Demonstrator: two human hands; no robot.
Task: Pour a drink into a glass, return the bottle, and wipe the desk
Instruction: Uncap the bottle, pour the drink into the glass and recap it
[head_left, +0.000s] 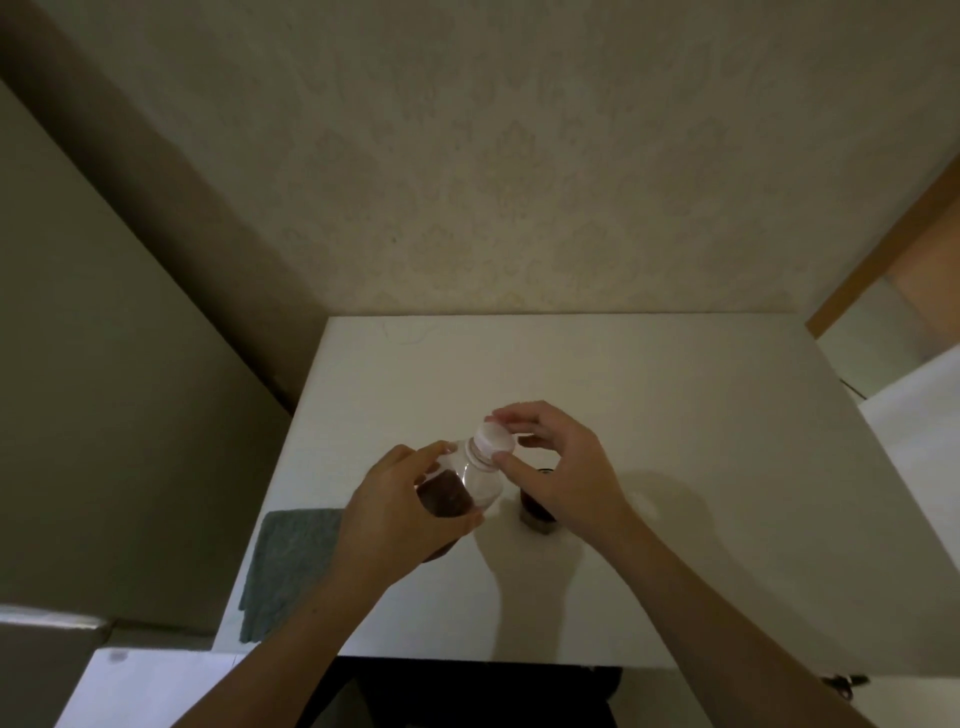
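A clear plastic bottle (470, 486) with dark drink in its lower part is held above the white desk (649, 415). My left hand (400, 509) grips its body. Thumb and fingers of my right hand (558, 465) pinch the white cap (493, 435), which sits on the bottle's neck. A glass (535, 512) with dark drink stands on the desk just right of the bottle, mostly hidden under my right hand. A grey-green cloth (288, 564) lies flat at the desk's front left corner.
The desk stands against a patterned wall (493, 182). A lower white surface (156, 686) lies off the front left corner. A wooden door frame (883, 249) and another white surface (919, 426) are at the right.
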